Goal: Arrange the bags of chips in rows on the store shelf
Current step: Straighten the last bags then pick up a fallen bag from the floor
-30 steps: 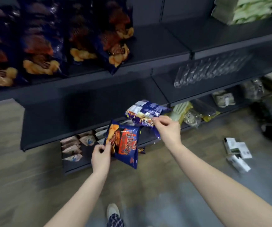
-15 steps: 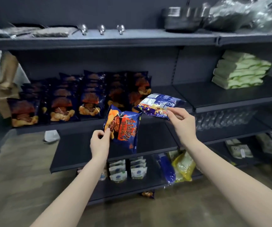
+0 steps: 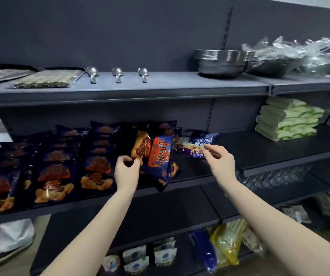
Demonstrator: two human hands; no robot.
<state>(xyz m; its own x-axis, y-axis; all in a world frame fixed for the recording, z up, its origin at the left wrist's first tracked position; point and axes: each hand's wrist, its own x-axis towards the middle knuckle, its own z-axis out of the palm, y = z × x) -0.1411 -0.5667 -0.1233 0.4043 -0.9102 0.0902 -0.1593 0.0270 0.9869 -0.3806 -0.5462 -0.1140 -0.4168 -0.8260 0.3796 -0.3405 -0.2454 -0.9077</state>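
I am pinching a chip bag [image 3: 158, 156] by its lower corner in my left hand [image 3: 127, 172], the bag hanging before the rightmost row [image 3: 94, 156], long axis near upright, tipped right, print facing me. My right hand [image 3: 219, 162] is pinching a second bag [image 3: 196, 143] by its edge. It is lying almost flat, long axis left to right, over bare shelf [image 3: 259, 156] just right of the rows, which I judge nearest that hand.

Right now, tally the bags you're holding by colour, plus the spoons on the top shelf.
Orange-and-blue chip bag, pinched by the left hand: 1
Blue-and-purple bag, pinched by the right hand: 1
Metal spoons on the top shelf: 3
Total: 5
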